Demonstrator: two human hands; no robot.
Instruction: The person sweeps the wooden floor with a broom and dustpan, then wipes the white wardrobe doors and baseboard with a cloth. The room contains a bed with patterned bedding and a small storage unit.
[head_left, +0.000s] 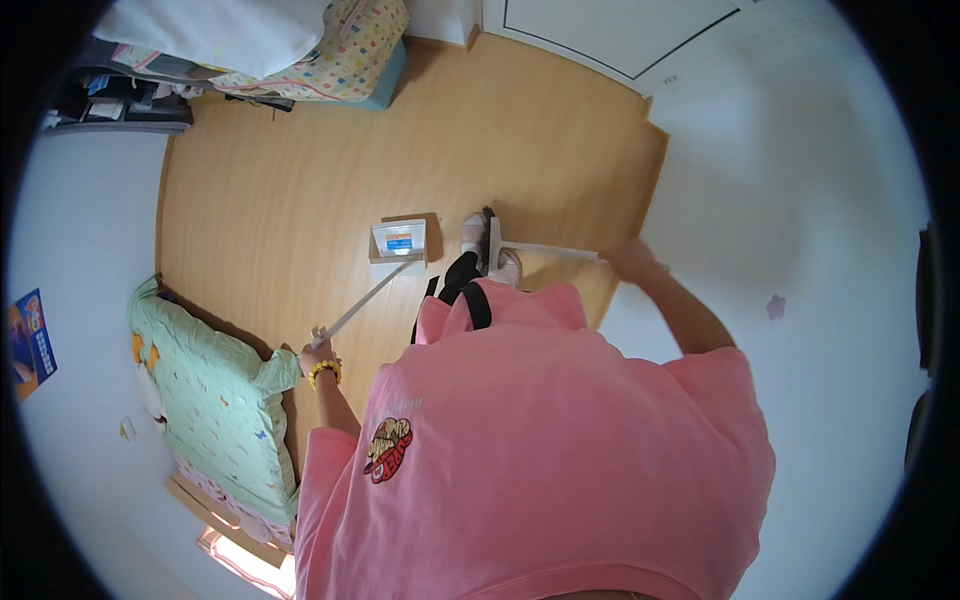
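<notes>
My left hand (319, 358), with a yellow bead bracelet at the wrist, grips the upper end of a long handle. That handle runs down to a white dustpan (399, 233), which bears a blue and orange label. In my right hand (632, 262) is the white handle of a broom (555, 249). The broom's head, with dark bristles, appears in front of my shoes (510, 266), to the right of the dustpan. Whether the bristles touch the floor I cannot tell. My fingers on the broom handle are partly blurred.
Wood-look flooring (300, 180) lies under me. A bed with a green quilt (217, 390) stands at the left. Ahead on the left are a patterned cover (367, 52) and a dark shelf (135, 105). A white door (607, 30) is ahead; a white wall (720, 247) runs along the right.
</notes>
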